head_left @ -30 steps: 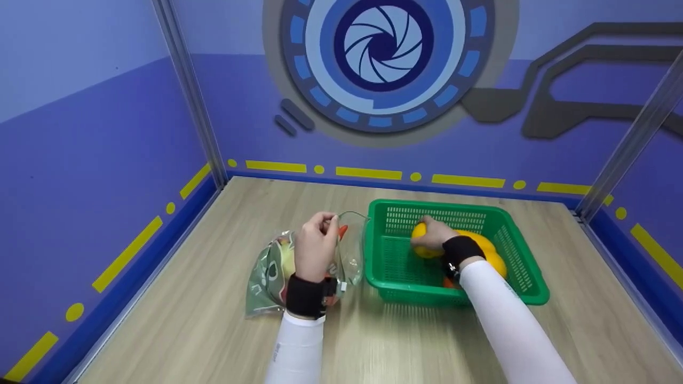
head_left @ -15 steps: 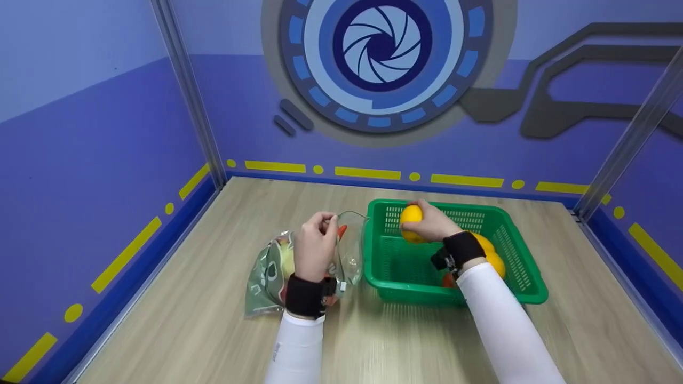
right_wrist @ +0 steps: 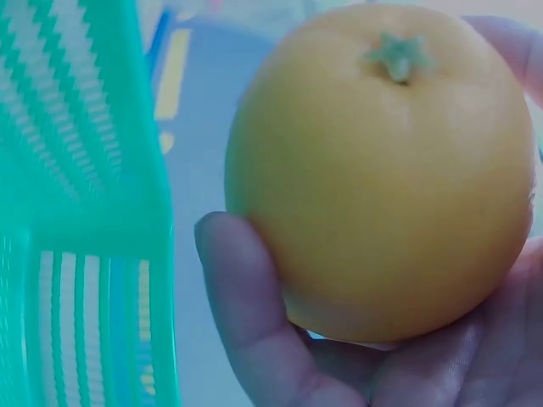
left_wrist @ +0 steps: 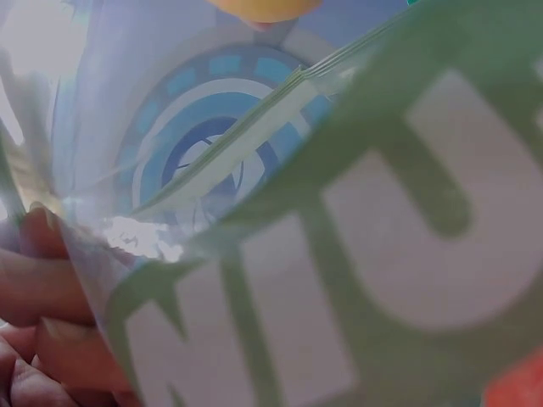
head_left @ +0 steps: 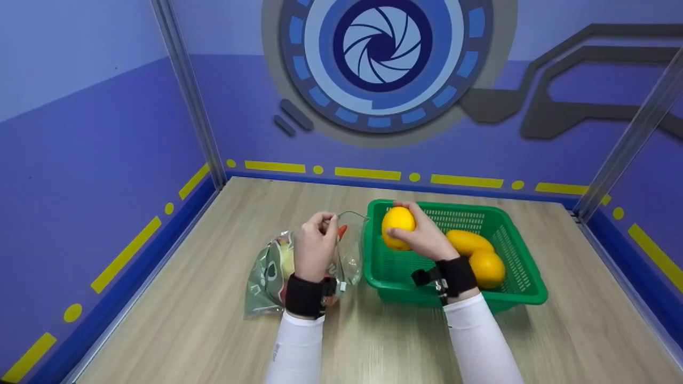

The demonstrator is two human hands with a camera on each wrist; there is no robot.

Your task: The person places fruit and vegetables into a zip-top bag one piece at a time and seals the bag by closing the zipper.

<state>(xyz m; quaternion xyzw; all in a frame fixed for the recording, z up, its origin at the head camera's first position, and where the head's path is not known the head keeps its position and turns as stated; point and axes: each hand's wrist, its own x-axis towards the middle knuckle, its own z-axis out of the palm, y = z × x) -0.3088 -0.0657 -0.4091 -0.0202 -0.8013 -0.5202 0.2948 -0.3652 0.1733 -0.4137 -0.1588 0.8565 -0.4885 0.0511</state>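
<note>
My right hand [head_left: 427,237] grips an orange [head_left: 397,228], raised over the left part of the green basket [head_left: 456,294]. In the right wrist view the orange [right_wrist: 382,178] has a small green star-shaped stem, and my thumb and fingers curl round it. My left hand [head_left: 315,248] pinches the edge of a clear plastic bag [head_left: 265,282] with green print, which lies left of the basket with its mouth raised toward it. Fingers on the film and large pale letters on the bag [left_wrist: 280,297] fill the left wrist view. Something red-orange [head_left: 342,231] shows inside the bag.
A yellow mango-shaped fruit [head_left: 469,242] and another orange [head_left: 486,269] lie in the basket's right half. The wooden tabletop [head_left: 176,320] is bounded by blue panels [head_left: 267,144] at the back and sides.
My right hand has lifted the orange from inside the basket and carried it up and left, toward the bag. My left hand has stayed in place on the bag's edge.
</note>
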